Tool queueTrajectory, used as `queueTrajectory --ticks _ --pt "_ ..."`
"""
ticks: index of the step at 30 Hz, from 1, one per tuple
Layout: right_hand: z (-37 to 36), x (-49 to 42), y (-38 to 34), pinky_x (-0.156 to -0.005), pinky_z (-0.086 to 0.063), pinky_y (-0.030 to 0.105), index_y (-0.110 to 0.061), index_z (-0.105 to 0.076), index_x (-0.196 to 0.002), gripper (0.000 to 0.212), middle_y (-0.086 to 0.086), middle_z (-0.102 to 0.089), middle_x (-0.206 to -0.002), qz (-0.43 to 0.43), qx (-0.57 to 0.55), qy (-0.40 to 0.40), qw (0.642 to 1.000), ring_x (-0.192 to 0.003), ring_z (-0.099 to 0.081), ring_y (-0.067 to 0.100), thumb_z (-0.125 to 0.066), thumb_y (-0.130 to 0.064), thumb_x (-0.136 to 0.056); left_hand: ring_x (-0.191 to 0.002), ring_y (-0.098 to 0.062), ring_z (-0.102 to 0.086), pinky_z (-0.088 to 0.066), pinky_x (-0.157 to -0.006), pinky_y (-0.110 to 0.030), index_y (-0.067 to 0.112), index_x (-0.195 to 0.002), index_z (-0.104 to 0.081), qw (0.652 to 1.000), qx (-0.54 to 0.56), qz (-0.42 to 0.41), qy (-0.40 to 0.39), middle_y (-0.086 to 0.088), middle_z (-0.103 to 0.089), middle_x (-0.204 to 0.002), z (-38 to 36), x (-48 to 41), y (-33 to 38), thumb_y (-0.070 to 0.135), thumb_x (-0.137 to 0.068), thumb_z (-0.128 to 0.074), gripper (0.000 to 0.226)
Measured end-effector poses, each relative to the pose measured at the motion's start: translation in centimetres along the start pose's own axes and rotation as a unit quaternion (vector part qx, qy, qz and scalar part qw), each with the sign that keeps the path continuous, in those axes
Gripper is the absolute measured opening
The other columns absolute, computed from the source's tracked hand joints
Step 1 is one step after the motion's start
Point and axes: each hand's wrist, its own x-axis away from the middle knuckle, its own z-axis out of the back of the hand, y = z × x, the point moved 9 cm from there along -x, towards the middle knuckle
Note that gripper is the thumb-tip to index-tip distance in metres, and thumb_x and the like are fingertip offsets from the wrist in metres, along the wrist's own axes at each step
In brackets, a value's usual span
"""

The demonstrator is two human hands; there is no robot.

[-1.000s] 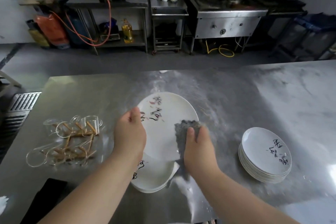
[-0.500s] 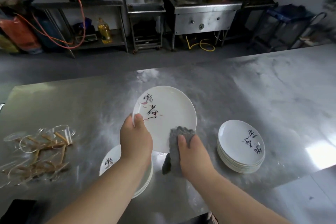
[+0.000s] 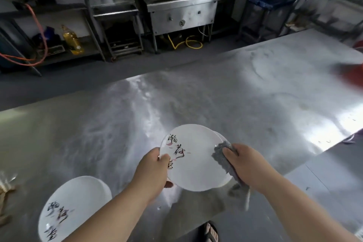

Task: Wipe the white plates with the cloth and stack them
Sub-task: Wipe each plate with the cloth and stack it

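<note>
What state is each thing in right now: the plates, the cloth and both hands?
White round plate with black brush lettering: lifted off the steel table, tilted.
Left hand: grips that plate's left rim.
Grey cloth: pressed on the plate's right edge.
Right hand: holds the cloth.
White plate at lower left: flat on the table, face up.

Black brush calligraphy on held plate [image 3: 198, 171], same on lower-left plate [image 3: 78, 196]; characters illegible.
</note>
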Motion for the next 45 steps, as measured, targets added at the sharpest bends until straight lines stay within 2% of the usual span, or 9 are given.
queueTrajectory --ticks 7,10,14,17,20,24,30,36,45 --pt "2.1 -2.4 6.5 -0.06 -0.043 0.03 -0.009 -0.057 -0.089 0.034 0.008 -0.069 -0.08 -0.001 0.022 -0.026 0.999 -0.07 -0.061 0.023 -0.049 -0.038 -0.105 -0.083 -0.014 -0.069 -0.057 -0.072 -0.036 0.028 -0.118 -0.054 0.961 -0.271 -0.044 -0.042 0.005 -0.07 -0.104 -7.1 -1.0 0.5 0.049 -0.109 -0.033 0.031" --pt "3.4 -2.5 6.7 -0.059 -0.046 0.03 -0.025 -0.051 -0.082 0.026 -0.003 -0.064 -0.068 0.04 -0.015 0.019 0.999 -0.058 -0.055 0.01 -0.051 -0.035 -0.105 -0.065 -0.019 -0.077 -0.056 -0.055 -0.028 0.042 -0.137 -0.041 0.988 -0.135 0.009 -0.072 0.008 -0.065 -0.121 -9.5 -0.8 0.7 0.074 -0.1 -0.025 0.051" --pt "5.5 -2.5 5.6 -0.057 -0.049 0.019 -0.049 -0.059 -0.097 0.025 -0.021 -0.071 -0.075 0.115 -0.109 0.073 0.985 -0.067 -0.066 0.003 -0.051 -0.027 -0.105 -0.114 -0.03 -0.075 -0.054 -0.096 -0.034 0.032 -0.148 -0.048 0.954 0.253 0.099 -0.13 -0.008 -0.067 -0.141 -12.5 -0.1 1.3 0.094 -0.073 -0.034 0.098" --pt "6.6 -2.5 5.3 -0.072 -0.062 0.039 -0.042 -0.069 -0.105 0.031 -0.01 -0.074 -0.087 0.151 -0.217 0.088 0.96 -0.078 -0.073 0.017 -0.05 -0.016 -0.107 -0.134 -0.038 -0.061 -0.04 -0.119 -0.046 0.005 -0.132 -0.069 0.874 0.455 0.11 -0.13 -0.019 -0.066 -0.14 -13.0 0.0 2.7 0.077 -0.092 -0.048 0.085" --pt "7.6 -1.9 4.3 -0.069 -0.058 0.015 -0.037 -0.072 -0.106 0.031 -0.014 -0.076 -0.093 0.179 -0.286 0.103 0.936 -0.081 -0.075 0.006 -0.046 -0.02 -0.109 -0.106 -0.031 -0.074 -0.06 -0.097 -0.039 0.006 -0.089 -0.078 0.854 0.502 0.081 -0.112 -0.018 -0.072 -0.107 -12.8 -0.2 3.8 0.024 -0.092 -0.071 0.019" --pt "6.6 -2.5 4.4 -0.072 -0.057 0.017 -0.042 -0.076 -0.1 0.042 -0.003 -0.078 -0.095 0.121 -0.347 0.031 0.929 -0.087 -0.075 0.016 -0.044 -0.016 -0.11 -0.116 -0.036 -0.073 -0.062 -0.094 -0.049 0.011 -0.134 -0.067 0.861 0.495 0.068 -0.089 -0.021 -0.073 -0.128 -12.1 -0.7 4.5 0.012 -0.087 -0.06 0.048" --pt "8.7 -1.1 1.6 -0.105 -0.042 0.015 -0.048 -0.057 -0.136 0.036 -0.035 -0.06 -0.136 0.217 -0.25 0.08 0.94 -0.13 -0.054 -0.007 -0.042 -0.03 -0.109 -0.119 -0.035 -0.072 -0.062 -0.088 -0.045 0.008 -0.132 -0.072 0.868 0.483 0.025 -0.116 -0.02 -0.07 -0.135 -11.7 -0.2 6.0 0.016 -0.1 -0.054 0.037" --pt "4.7 3.3 -6.9 -0.124 -0.029 0.044 -0.002 -0.044 -0.154 0.058 0.013 -0.034 -0.164 0.468 0.09 0.118 0.871 -0.155 -0.025 0.026 -0.044 -0.028 -0.102 -0.134 -0.035 -0.062 -0.06 -0.093 -0.041 0.008 -0.147 -0.059 0.865 0.476 -0.011 -0.16 -0.021 -0.06 -0.148 -13.5 1.1 7.9 0.015 -0.107 -0.054 0.041" --pt "3.1 -1.9 -4.9 -0.129 0.006 0.044 -0.007 0.026 -0.158 0.097 0.009 0.037 -0.165 0.397 0.248 -0.028 0.883 -0.153 0.033 0.021 0.003 -0.076 -0.093 -0.136 -0.038 -0.06 -0.053 -0.109 -0.051 0.006 -0.147 -0.059 0.888 0.439 -0.059 -0.126 -0.023 -0.062 -0.147 -12.3 1.7 9.6 0.015 -0.106 -0.05 0.042"
